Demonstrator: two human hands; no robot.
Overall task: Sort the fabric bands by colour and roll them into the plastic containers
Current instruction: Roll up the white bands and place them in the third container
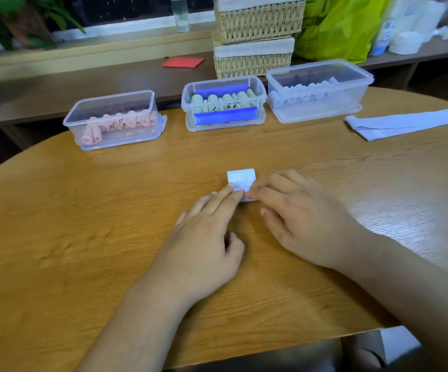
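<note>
Wooden table [83,237], three containers standing along the far edge. Left hand [204,237] and right hand [306,226] are pressing near-straight fingertips onto the pale lilac band [240,178] at mid-table, gripping nothing. Judgement: rolling wants even pressure and squared edges, keeping it tight for the far-right container [351,103].

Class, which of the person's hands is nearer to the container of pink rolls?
Left. The left hand lies nearer the camera and right of the container of pink rolls; the right hand lies farther right again.
</note>
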